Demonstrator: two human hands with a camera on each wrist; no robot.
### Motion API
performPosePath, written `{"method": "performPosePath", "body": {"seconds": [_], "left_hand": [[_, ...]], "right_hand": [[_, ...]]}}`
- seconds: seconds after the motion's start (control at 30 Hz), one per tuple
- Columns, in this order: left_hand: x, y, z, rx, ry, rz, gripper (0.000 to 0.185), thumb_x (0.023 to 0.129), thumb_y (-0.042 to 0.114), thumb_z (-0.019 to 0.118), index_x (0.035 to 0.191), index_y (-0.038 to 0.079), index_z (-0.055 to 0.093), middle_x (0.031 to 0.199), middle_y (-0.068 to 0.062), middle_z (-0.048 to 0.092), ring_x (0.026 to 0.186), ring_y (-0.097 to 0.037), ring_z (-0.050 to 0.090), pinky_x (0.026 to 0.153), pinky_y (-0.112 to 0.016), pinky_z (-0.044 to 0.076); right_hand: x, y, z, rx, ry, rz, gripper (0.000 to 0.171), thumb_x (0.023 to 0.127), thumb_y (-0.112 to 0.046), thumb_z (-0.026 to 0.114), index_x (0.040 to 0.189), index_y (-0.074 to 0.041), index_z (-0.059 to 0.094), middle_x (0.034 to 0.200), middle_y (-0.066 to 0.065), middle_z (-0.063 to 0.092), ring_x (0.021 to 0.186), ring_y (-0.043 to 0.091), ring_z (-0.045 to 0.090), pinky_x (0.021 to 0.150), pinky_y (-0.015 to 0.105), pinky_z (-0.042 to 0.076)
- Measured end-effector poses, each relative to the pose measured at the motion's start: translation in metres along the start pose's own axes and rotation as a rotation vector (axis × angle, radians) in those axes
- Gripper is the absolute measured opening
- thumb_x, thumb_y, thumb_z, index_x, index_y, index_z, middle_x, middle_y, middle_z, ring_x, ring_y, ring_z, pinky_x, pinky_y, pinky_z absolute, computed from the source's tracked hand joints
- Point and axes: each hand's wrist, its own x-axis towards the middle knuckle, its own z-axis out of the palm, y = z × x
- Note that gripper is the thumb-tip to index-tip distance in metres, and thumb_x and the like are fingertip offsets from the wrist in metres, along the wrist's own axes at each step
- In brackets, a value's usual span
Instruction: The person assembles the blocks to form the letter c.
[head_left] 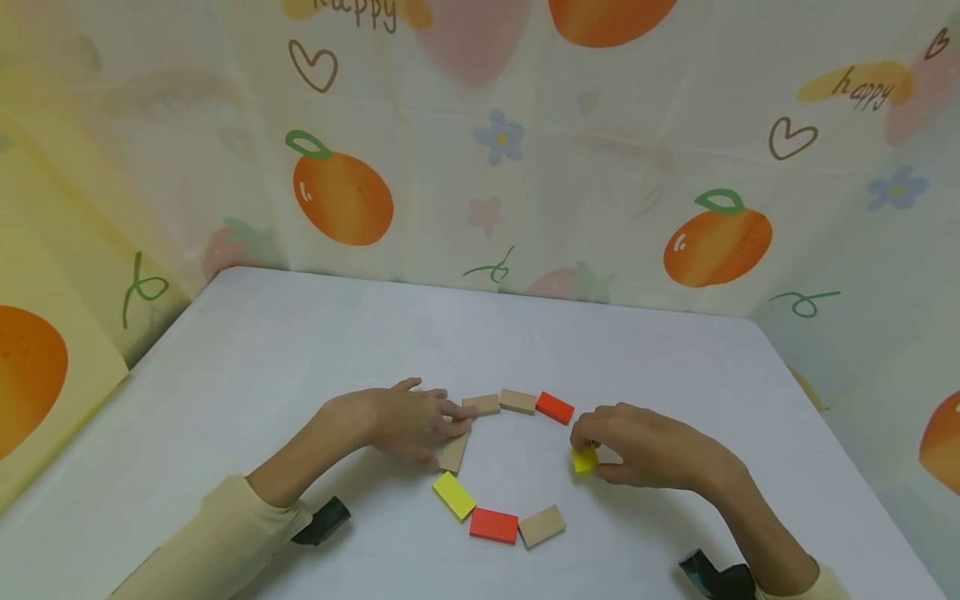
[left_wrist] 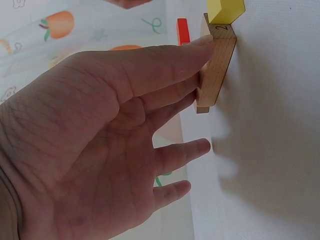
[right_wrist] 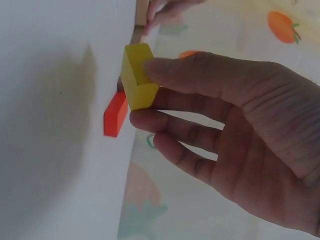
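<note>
A: Item 1, nearest row. What lies there?

B: 3 flat blocks on the white table (head_left: 247, 350), end to end: a yellow block (head_left: 453, 495), a red block (head_left: 493, 525), a plain wooden block (head_left: 542, 526). No box, tray or other container shows; every piece lies bare on the tabletop.

A: Item 2, the hands.

B: Left hand (head_left: 401, 421): fingers nearly straight, resting on a tan block (head_left: 453, 452) at the left of the ring; the tan block lies flat, just above the yellow block. In the left wrist view the thumb (left_wrist: 165, 65) and fingers touch its edge, and a numeral 2 shows on the wood. Right hand (head_left: 648, 446): thumb and fingers pinch a small yellow block (head_left: 585, 459) at the right of the ring, where a gap stays between the plain wooden block and the far red block. Whether that piece touches the table, I cannot tell.

A: Item 3, farther back.

B: 2 more tan blocks (head_left: 498, 403) and 1 red far block (head_left: 555, 407), forming the top arc. Behind, a curtain with oranges (head_left: 342, 198), hearts and flowers.

A: Hidden or cut off?

B: The right fingers cover most of the small yellow block. Both cream sleeves (head_left: 217, 542) run out of the bottom edge. A dark strap (head_left: 322, 521) at each wrist is only partly seen.
</note>
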Motion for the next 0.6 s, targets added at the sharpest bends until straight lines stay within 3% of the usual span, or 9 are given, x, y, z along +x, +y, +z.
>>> {"method": "performPosePath", "body": {"seconds": [0.3,0.6], "left_hand": [[0.002,-0.001,0.003,0.037,0.002,0.004,0.070,0.099,0.048,0.067,0.161,0.031,0.040,0.171,0.014,0.034,0.160,-0.027,0.034,0.131,-0.060,0.023],[0.004,-0.002,0.003,-0.016,0.002,-0.001,0.070,0.099,0.045,0.069,0.161,0.031,0.040,0.171,0.013,0.033,0.161,-0.027,0.031,0.132,-0.060,0.020]], "right_hand": [[0.011,-0.014,0.016,0.012,-0.077,-0.042,0.020,0.088,-0.017,0.084,0.102,-0.024,0.071,0.096,-0.015,0.067,0.091,0.004,0.059,0.087,0.023,0.058],[0.015,-0.016,0.022,0.062,-0.203,0.016,0.031,0.084,-0.022,0.089,0.109,-0.027,0.071,0.092,-0.018,0.059,0.089,0.000,0.052,0.086,0.023,0.056]]}}
